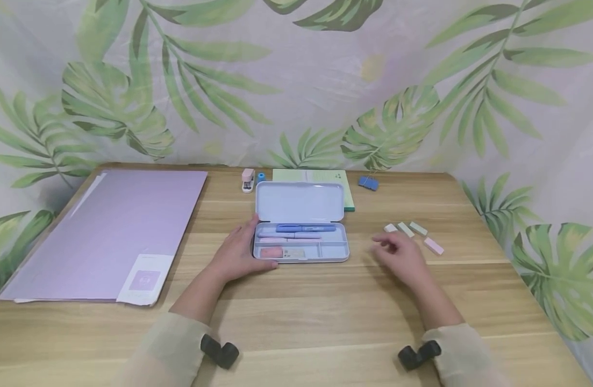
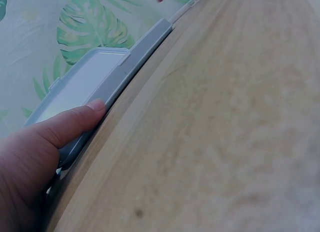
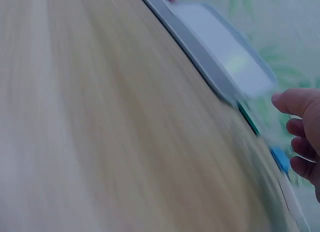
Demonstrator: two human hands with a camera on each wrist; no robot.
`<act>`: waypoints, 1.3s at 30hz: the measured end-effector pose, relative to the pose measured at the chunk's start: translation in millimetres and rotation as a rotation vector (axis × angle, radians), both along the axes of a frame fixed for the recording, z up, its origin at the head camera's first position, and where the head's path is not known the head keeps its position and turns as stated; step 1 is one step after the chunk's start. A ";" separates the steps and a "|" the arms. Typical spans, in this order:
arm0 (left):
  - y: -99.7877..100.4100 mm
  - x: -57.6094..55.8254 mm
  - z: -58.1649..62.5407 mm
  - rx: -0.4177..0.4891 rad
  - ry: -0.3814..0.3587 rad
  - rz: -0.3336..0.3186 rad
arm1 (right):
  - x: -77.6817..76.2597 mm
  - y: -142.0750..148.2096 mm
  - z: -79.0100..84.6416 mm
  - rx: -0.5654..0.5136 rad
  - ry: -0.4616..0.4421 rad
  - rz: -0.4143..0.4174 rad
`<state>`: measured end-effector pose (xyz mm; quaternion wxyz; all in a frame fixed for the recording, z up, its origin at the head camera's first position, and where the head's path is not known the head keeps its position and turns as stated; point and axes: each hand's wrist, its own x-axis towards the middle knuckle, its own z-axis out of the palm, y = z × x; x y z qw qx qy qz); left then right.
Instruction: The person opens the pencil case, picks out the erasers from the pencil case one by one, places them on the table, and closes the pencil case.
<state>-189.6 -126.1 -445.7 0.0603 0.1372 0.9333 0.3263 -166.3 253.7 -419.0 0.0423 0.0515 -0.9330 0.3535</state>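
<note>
A light blue pencil case [image 1: 300,202] stands with its lid raised in the middle of the table. My left hand [image 1: 234,251] grips its left end, the thumb [image 2: 75,124] along the front wall and the fingers at the left side. Inside lie a blue pen [image 1: 306,228], a paler pen [image 1: 288,235], a thin pink pen [image 1: 288,240], and a pink eraser [image 1: 271,252] beside a whitish block [image 1: 294,253]. My right hand [image 1: 404,259] hovers right of the case with fingers loosely bent and nothing in them. Several small erasers [image 1: 434,246] lie just beyond it.
A large lilac folder [image 1: 117,231] covers the table's left side. Behind the case are a pink stapler [image 1: 248,179], a small blue item [image 1: 261,177], a green notebook [image 1: 308,175] and a blue binder clip [image 1: 368,183]. A leaf-print cloth hangs behind the table.
</note>
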 end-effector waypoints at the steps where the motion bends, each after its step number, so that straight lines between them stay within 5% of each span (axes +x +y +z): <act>1: 0.2 -0.3 0.0 0.000 0.001 -0.001 | -2.9 -12.2 1.5 -0.003 0.006 0.056; 7: 2.7 -1.9 1.9 -0.004 -0.002 -0.004 | -20.0 -72.0 13.1 0.046 -0.002 0.348; 14: 3.0 -2.7 2.7 -0.008 0.016 -0.010 | -38.2 -109.8 17.2 0.243 -0.055 0.511; 25: 1.3 -2.2 2.6 -0.007 0.018 -0.005 | -46.0 -123.5 19.9 0.399 -0.041 0.630; 39: -0.2 1.8 1.0 0.012 -0.001 0.004 | -53.9 -136.7 26.1 0.458 -0.154 0.651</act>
